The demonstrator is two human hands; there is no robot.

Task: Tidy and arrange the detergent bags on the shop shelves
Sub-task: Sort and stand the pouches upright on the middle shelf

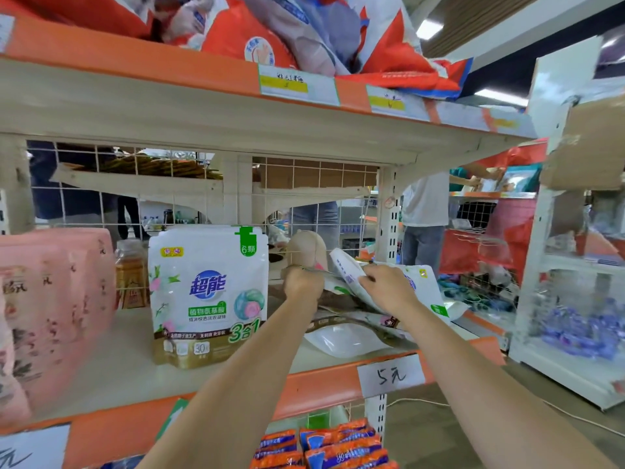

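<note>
A white detergent bag (208, 292) with blue lettering stands upright on the middle shelf (128, 363). To its right lies a loose pile of the same white bags (358, 336). My left hand (302, 282) grips the left edge of the top bag (348, 270) of that pile. My right hand (389, 287) pinches the same bag further right, and the bag is lifted and curled between both hands. Pink bags (50, 299) stand at the shelf's left end.
Orange and white bags (297, 32) lie jumbled on the top shelf. An amber bottle (130, 279) stands behind the pink bags. Orange packets (338, 445) fill the shelf below. A wire grid backs the shelf, with people behind it. Another white rack (575, 299) stands at right.
</note>
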